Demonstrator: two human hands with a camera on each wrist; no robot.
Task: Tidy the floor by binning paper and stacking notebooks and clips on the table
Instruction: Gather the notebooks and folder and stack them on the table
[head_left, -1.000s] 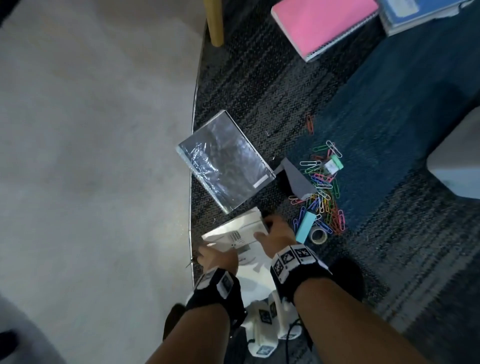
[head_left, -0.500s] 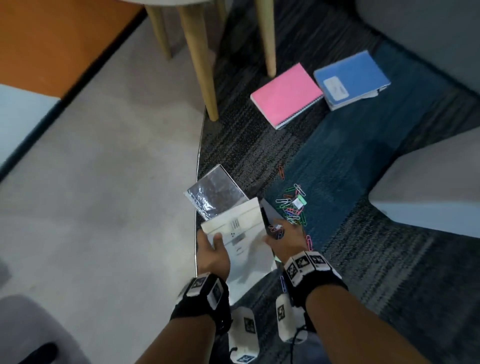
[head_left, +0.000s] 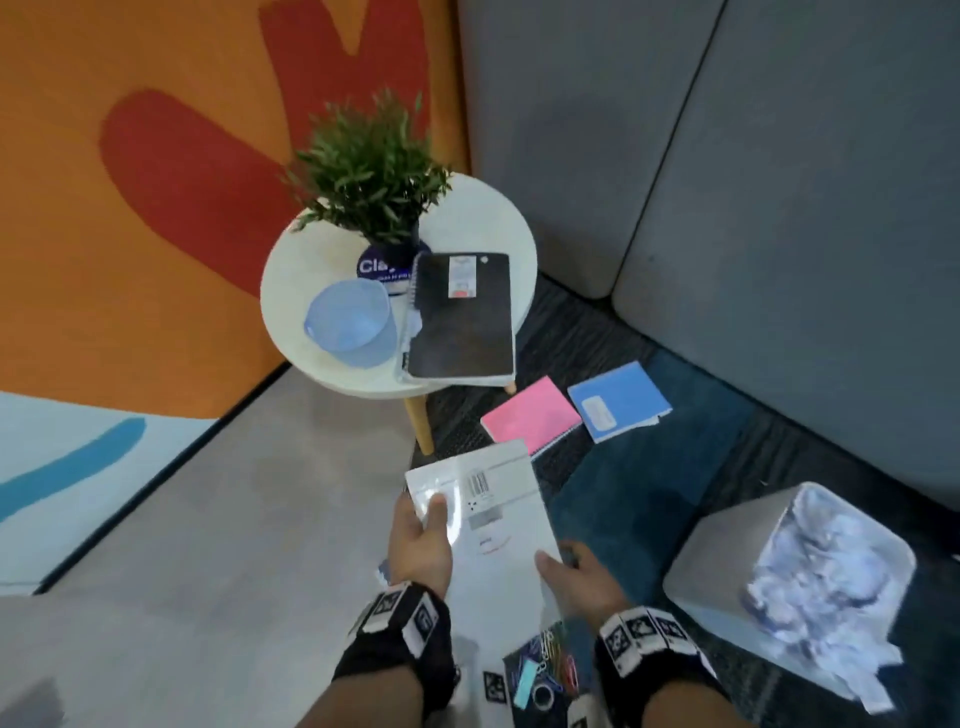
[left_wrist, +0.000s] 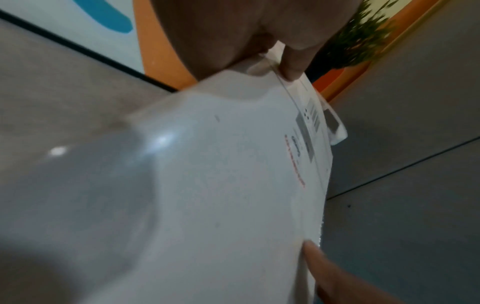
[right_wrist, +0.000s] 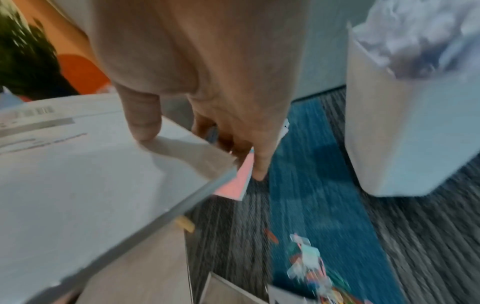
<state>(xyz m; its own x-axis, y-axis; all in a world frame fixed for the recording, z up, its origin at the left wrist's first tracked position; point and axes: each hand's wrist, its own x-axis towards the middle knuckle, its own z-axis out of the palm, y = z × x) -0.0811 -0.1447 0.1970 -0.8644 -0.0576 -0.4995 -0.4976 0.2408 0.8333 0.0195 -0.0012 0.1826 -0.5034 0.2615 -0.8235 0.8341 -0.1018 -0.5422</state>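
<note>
Both my hands hold a white plastic-wrapped notebook (head_left: 498, 525) with a barcode label, lifted above the floor. My left hand (head_left: 423, 535) grips its left edge, thumb on top (left_wrist: 293, 61). My right hand (head_left: 582, 577) pinches its right edge (right_wrist: 78, 174), thumb on the cover. A black notebook (head_left: 462, 317) lies on other notebooks on the round white table (head_left: 467, 208). On the carpet lie a pink notebook (head_left: 530, 421) and a blue notebook (head_left: 618, 400). Coloured paper clips (head_left: 550, 660) are scattered on the floor under my wrists.
A grey bin (head_left: 727, 561) full of crumpled paper (head_left: 821, 571) stands at the right. The table also carries a potted plant (head_left: 369, 171) and a pale blue cup (head_left: 348, 322). A grey sofa (head_left: 779, 208) closes the back right.
The white notebook has come up off the floor in both hands. My view has risen from the carpet to the table and the bin.
</note>
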